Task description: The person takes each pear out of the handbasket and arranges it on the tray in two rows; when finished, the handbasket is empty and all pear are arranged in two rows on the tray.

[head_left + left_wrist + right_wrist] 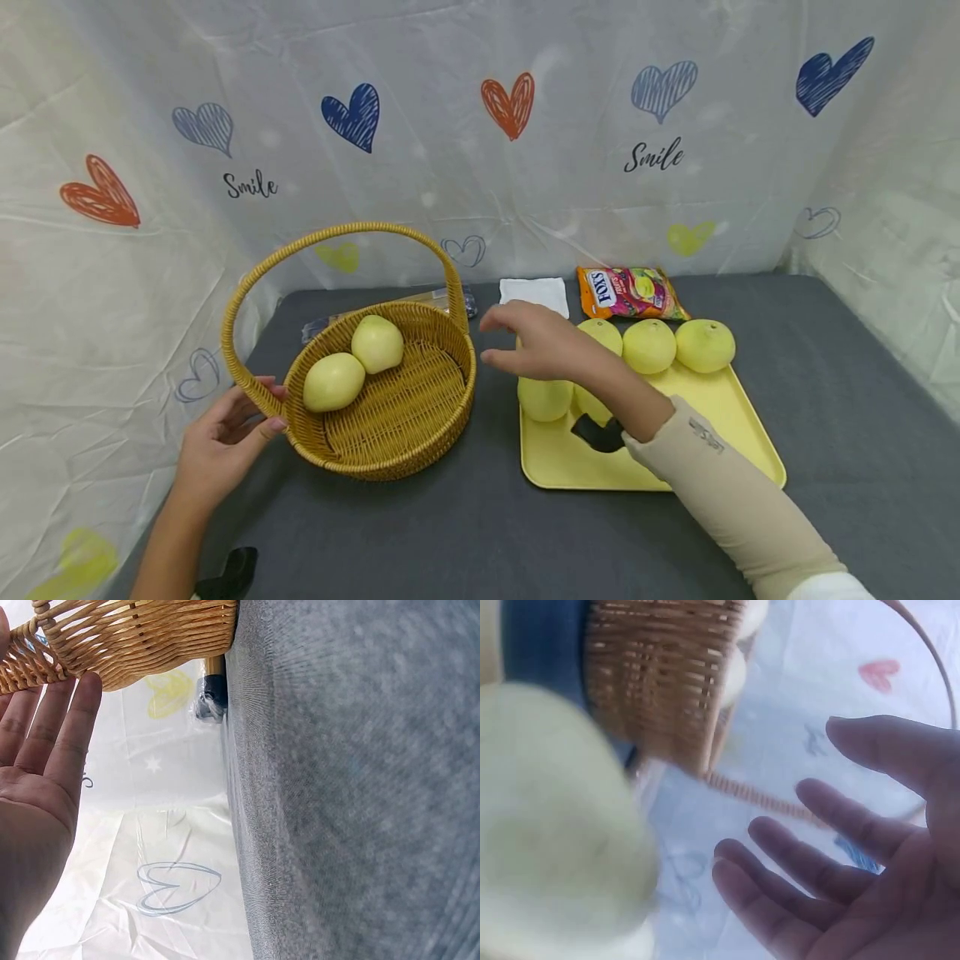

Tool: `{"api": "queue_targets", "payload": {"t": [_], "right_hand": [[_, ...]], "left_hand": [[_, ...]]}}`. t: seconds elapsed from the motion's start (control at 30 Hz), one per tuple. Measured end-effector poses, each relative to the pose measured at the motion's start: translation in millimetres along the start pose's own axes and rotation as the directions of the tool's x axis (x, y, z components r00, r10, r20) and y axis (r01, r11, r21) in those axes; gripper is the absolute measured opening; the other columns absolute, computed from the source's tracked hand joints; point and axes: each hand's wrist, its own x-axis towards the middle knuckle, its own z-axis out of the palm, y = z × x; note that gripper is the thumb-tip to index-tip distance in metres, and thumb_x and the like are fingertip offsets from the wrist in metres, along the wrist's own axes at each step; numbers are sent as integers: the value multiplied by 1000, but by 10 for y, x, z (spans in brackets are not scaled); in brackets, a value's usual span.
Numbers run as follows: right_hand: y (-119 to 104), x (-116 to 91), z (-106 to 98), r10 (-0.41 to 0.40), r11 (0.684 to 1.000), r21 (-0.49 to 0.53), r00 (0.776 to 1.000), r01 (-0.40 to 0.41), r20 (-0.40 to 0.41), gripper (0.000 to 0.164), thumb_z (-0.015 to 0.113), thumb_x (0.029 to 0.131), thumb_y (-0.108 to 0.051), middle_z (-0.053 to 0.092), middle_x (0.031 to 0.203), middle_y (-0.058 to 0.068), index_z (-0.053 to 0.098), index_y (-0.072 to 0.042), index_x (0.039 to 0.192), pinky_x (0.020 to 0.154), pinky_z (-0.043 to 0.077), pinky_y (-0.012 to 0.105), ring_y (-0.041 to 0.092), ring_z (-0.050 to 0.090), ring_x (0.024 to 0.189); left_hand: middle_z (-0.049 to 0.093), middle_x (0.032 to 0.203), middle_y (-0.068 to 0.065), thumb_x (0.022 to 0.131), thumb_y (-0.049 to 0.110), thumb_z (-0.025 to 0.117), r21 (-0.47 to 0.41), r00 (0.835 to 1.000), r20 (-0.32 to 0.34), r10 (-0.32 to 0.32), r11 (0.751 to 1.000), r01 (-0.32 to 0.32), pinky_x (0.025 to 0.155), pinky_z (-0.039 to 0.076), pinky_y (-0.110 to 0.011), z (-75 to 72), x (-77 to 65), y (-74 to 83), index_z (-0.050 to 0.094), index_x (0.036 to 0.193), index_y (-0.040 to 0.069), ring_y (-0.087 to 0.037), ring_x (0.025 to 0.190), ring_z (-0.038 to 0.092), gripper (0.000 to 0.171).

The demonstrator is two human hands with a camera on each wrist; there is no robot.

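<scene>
Two pale yellow-green round fruits [334, 382] lie in the left part of a woven wicker basket [420, 417] with a tall arched handle. My left hand [225, 446] pinches the basket at the handle's left foot, thumb on one side and fingertips on the other. In the left wrist view those fingers [64, 742] meet the wicker almost straight. Nothing is in my right hand [543, 342], which hovers between the basket and the yellow tray [645, 475] with fingers apart and loosely bent. Beneath it are several similar fruits [545, 400], partly hidden by the arm.
Along the tray's far edge stand more fruits [649, 346]. Behind them lies an orange Fox's candy bag [633, 293], beside a white folded cloth or tissue [535, 293]. A clear-wrapped item [318, 327] sits behind the basket. Printed white sheeting [450, 167] encloses the grey table [480, 533].
</scene>
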Motion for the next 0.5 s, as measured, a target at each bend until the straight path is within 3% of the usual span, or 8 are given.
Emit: {"api": "queue_targets", "payload": {"t": [0.27, 0.5], "right_hand": [[-363, 636, 284, 0, 990, -135, 978, 29, 207, 45, 65, 99, -27, 57, 138, 7, 56, -11, 139, 98, 49, 40, 23, 54, 125], [-503, 976, 611, 32, 978, -208, 970, 19, 239, 62, 64, 98, -24, 48, 144, 11, 39, -13, 153, 81, 50, 34, 22, 55, 114]], "left_hand": [[66, 118, -17, 83, -27, 63, -10, 1000, 3, 12, 1000, -12, 86, 55, -19, -9, 6, 6, 52, 133, -14, -15, 112, 64, 53], [66, 118, -19, 84, -24, 64, 8, 1000, 5, -12, 1000, 12, 86, 55, -19, -6, 9, 20, 52, 133, -13, -15, 112, 64, 52]]}}
